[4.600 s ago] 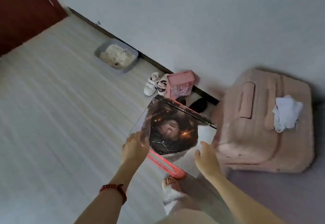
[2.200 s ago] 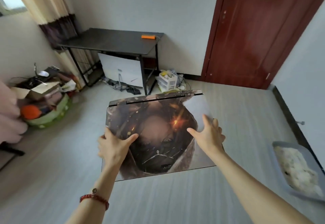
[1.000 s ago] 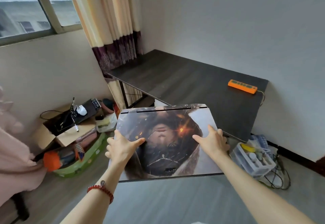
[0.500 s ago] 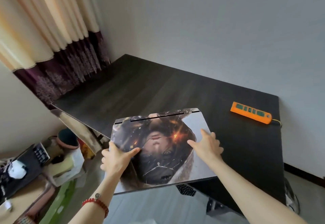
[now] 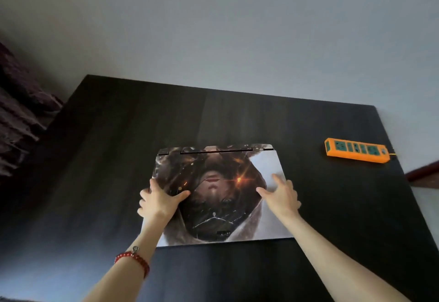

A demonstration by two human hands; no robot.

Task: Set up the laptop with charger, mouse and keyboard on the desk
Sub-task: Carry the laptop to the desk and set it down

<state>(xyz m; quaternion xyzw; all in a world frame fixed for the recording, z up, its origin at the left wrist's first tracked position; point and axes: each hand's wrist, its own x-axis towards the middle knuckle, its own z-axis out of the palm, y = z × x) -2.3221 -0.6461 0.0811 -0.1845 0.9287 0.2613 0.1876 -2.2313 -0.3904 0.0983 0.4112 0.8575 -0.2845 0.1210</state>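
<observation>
A closed laptop (image 5: pixel 221 209) with a dark printed picture on its lid is over the middle of the black desk (image 5: pixel 107 159), low on or just above its top, hinge side toward the wall. My left hand (image 5: pixel 158 203) grips its left edge, thumb on the lid. On the right edge sits my right hand (image 5: pixel 280 198), thumb and fingers spread on top. No charger, mouse or keyboard is in view.
An orange power strip (image 5: pixel 356 149) lies at the desk's far right, close to the wall, its cord running off the right edge. A dark patterned curtain (image 5: pixel 16 116) hangs at the left. The white wall (image 5: pixel 237 28) backs the desk.
I carried the laptop from the floor by the suitcase across the room to the desk. In the last half second it moved from the desk's front edge to over its middle.
</observation>
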